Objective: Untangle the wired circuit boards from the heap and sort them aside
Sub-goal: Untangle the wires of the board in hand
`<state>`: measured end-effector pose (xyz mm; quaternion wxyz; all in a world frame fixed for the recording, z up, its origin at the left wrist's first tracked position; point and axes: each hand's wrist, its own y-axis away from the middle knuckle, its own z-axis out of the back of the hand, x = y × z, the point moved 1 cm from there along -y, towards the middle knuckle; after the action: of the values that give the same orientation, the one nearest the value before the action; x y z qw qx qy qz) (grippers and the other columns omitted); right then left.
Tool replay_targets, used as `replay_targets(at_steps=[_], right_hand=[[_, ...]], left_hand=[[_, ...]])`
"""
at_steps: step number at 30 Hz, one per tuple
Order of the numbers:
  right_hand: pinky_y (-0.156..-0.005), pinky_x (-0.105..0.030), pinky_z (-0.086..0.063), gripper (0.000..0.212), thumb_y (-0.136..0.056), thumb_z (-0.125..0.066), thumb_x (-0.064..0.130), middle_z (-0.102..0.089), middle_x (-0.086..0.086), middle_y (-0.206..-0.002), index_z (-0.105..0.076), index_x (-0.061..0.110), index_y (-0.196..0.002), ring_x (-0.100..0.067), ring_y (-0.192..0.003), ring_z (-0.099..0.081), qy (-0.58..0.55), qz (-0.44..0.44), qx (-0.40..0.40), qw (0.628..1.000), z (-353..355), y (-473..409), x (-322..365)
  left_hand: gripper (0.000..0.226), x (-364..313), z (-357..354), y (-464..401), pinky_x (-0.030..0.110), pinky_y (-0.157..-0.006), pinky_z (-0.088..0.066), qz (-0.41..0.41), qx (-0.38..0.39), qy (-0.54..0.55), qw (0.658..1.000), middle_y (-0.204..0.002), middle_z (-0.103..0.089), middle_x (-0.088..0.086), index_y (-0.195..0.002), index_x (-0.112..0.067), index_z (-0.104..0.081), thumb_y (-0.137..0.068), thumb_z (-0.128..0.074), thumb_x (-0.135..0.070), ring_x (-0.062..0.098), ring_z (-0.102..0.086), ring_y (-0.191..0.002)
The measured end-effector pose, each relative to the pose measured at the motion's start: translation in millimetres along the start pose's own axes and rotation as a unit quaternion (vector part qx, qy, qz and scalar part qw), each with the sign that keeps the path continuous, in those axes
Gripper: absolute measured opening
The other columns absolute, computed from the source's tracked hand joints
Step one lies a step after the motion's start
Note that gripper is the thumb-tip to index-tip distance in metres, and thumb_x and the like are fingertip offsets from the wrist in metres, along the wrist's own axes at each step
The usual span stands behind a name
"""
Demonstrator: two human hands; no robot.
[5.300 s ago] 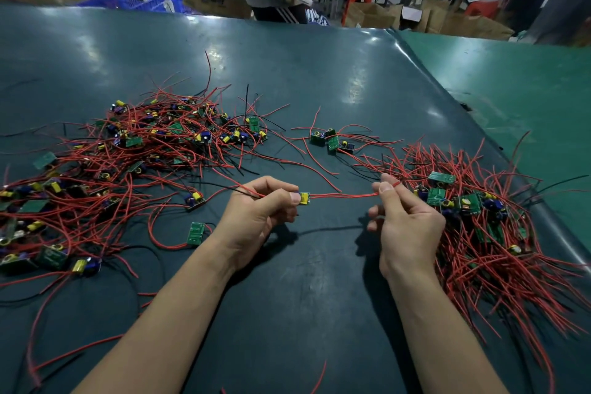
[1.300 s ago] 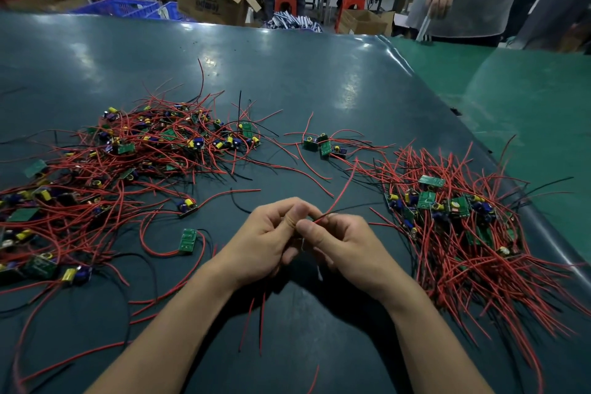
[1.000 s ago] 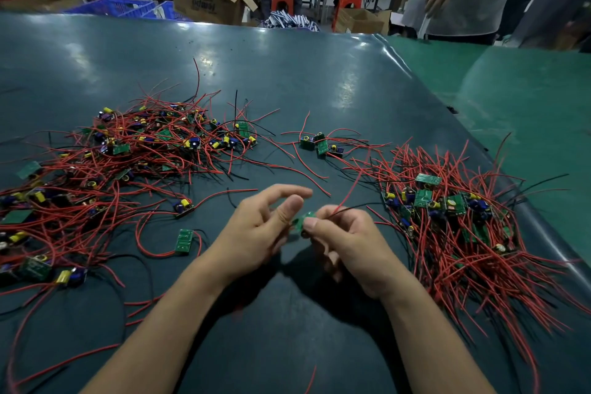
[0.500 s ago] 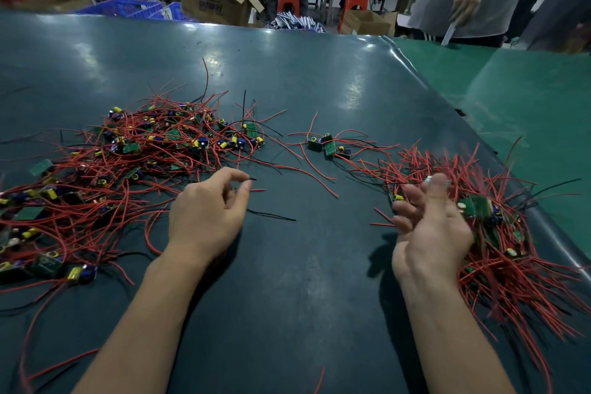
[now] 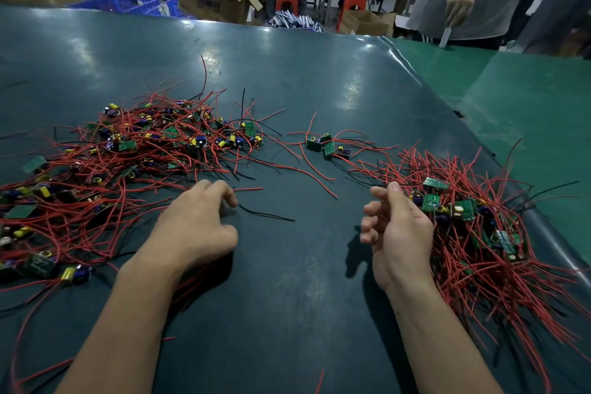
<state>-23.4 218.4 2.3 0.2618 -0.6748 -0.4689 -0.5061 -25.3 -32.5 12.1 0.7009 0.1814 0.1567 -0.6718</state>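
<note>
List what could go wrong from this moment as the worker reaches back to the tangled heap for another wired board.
1. The left hand reaches into the tangled heap; pulling one board may drag neighbours along, since the red wires cross thickly.
2. The sorted pile lies near the table edge; its wires could slip over.
3. The small cluster between both piles could get swept into either one, muddling the sort.

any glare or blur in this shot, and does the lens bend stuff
Head view: pale glare patches on the dark table; hands sharp, left hand and right hand throwing soft shadows onto the table; the table's far edge bows from the wide lens; the people behind are softer, slightly blurred.
</note>
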Motion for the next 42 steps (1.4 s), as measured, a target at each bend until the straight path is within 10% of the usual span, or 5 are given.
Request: replay_targets(at_steps=[24,31,34,38,42], right_hand=[[-0.034,-0.022,-0.039,0.031,-0.1,-0.053,0.026,-0.059,-0.001,-0.056,-0.065,0.001,-0.086,-0.013,-0.04,-0.049,0.123,0.002,0.091,0.988,-7,14,-4],[-0.035,-0.023,-0.041,0.03,-0.099,-0.055,0.026,-0.06,0.0,-0.057,-0.065,0.0,-0.086,-0.011,-0.041,-0.05,0.172,0.011,0.126,0.977,-9,18,-7],[-0.035,-0.022,-0.04,0.025,-0.099,-0.055,0.022,-0.06,0.001,-0.056,-0.065,0.003,-0.087,-0.011,-0.04,-0.05,0.172,0.005,0.129,0.977,-9,17,-7],[-0.035,-0.022,-0.04,0.011,-0.096,-0.059,0.016,-0.063,0.001,-0.059,-0.067,0.009,-0.095,-0.011,-0.042,-0.051,0.163,0.012,0.166,0.972,-11,17,-9],[-0.037,-0.023,-0.044,0.018,-0.089,-0.065,0.025,-0.065,0.002,-0.071,-0.071,0.018,-0.104,-0.01,-0.049,-0.054,0.115,-0.01,0.267,0.957,-14,21,-13]], left_hand=[[0.019,1,-12,-10,0.043,-0.09,-0.04,-0.034,-0.269,0.001,0.963,-0.104,-0.065,0.001,-0.101,-0.02,-0.073,-0.086,-0.064,-0.026,0.03,-0.051,-0.106],[0.034,-19,-31,-6,0.032,-0.091,-0.046,-0.123,-0.136,0.043,0.982,-0.102,-0.066,0.001,-0.112,-0.017,-0.072,-0.081,-0.074,-0.032,0.019,-0.058,-0.099],[0.023,-30,-26,-4,0.023,-0.079,-0.053,-0.071,-0.175,0.298,0.936,-0.09,-0.072,0.003,-0.103,-0.012,-0.073,-0.081,-0.077,-0.015,0.012,-0.063,-0.077],[0.032,-49,-26,2,0.025,-0.065,-0.058,-0.014,0.046,0.675,0.737,-0.095,-0.073,0.017,-0.106,-0.005,-0.064,-0.077,-0.07,-0.014,0.017,-0.067,-0.066],[0.013,-61,-34,8,0.019,-0.045,-0.048,0.014,0.117,0.661,0.741,-0.08,-0.071,0.011,-0.097,-0.005,-0.063,-0.091,-0.06,-0.016,0.011,-0.058,-0.048]])
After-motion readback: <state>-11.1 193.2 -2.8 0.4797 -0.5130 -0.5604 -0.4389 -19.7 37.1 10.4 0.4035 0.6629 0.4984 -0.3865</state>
